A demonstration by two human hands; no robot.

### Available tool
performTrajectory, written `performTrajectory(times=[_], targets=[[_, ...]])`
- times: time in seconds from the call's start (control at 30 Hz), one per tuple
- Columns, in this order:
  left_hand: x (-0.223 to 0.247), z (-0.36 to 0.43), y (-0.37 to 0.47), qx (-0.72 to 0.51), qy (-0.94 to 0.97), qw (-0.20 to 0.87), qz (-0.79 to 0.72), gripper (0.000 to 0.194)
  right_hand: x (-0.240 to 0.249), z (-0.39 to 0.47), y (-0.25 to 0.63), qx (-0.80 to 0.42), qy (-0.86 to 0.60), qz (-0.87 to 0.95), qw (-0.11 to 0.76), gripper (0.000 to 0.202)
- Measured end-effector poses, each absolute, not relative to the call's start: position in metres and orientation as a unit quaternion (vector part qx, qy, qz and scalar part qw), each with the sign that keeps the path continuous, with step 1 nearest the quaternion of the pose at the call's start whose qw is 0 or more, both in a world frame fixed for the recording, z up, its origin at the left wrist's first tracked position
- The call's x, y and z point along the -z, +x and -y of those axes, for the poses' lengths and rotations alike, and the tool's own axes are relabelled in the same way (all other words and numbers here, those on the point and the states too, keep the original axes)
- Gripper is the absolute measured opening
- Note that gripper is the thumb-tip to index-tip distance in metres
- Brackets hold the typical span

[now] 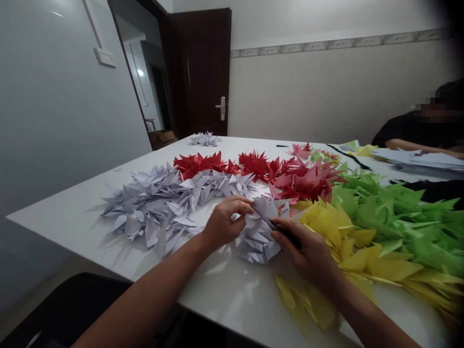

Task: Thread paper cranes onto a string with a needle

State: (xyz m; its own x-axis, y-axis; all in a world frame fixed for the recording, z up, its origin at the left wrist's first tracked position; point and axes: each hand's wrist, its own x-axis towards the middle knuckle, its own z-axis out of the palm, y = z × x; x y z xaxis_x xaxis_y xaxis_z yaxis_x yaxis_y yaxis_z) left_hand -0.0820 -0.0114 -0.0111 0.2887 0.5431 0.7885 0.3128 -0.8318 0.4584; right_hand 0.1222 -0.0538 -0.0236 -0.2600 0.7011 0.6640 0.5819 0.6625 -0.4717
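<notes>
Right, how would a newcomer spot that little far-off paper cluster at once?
Find the open dark brown door behind the white table. Just below it in view, at the table's far left corner, sits a small cluster of pale folded paper. Unlike the big pale pile nearer the camera, it lies alone, touching no other paper.

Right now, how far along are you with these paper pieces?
White pieces, red ones, yellow ones and green ones already look folded, heaped on the table. The left hand pinches a white cluster while the right hand holds a dark tool against it. Flat sheets beside the other person look unfolded; how much is left, I can't tell.
</notes>
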Motion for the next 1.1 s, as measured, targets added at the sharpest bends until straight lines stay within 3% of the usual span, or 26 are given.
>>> performTrajectory(times=[1.1], targets=[[0.013,0.025,-0.069,-0.478,0.851,0.056,-0.213,0.017,0.02,0.057,0.118,-0.02,-0.42,0.779,0.466,0.019]])
